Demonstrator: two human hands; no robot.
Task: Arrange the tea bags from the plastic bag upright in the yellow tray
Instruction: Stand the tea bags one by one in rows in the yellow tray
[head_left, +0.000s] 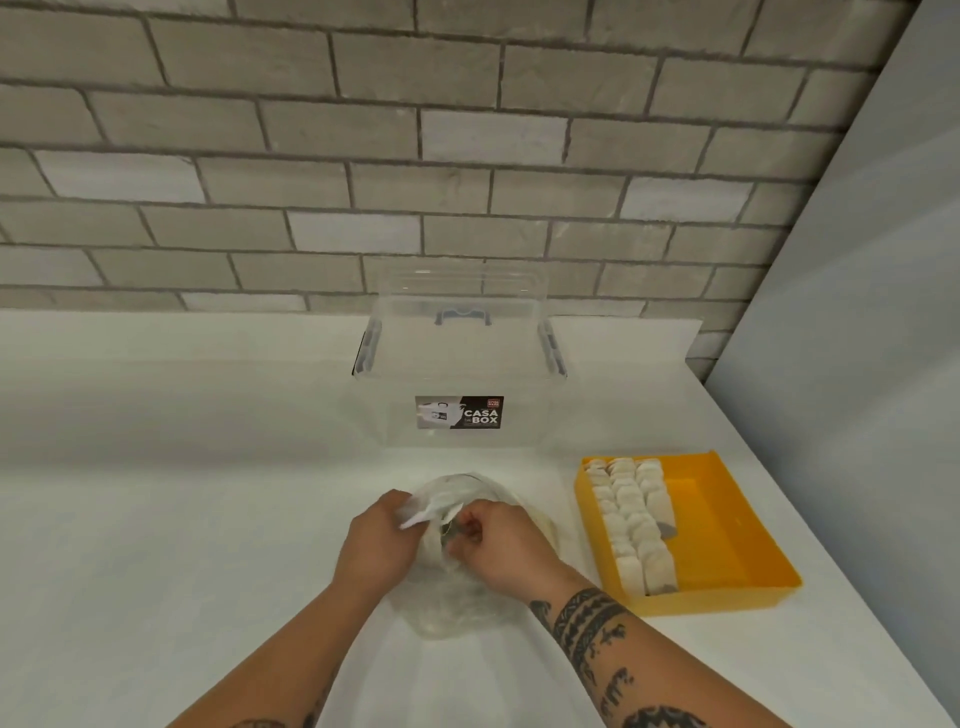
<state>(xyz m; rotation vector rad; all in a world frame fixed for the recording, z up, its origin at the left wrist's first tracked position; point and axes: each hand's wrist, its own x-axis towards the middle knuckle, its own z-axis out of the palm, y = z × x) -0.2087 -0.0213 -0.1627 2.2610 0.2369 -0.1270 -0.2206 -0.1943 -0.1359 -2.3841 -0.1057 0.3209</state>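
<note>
On the counter (208, 519), left hand (376, 543) and right hand (501, 553) are pinching the plastic bag (452, 610), left of the yellow tray (719, 600).

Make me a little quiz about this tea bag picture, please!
1. Fill in: the label on the clear box reads "CASA ___".
2. True or false: the tea bags fill the whole yellow tray.
3. What do the left hand and the right hand both touch? A) clear box B) plastic bag C) yellow tray

Key: 1 BOX; 2 false, the tray's right side is bare; 3 B.
</note>
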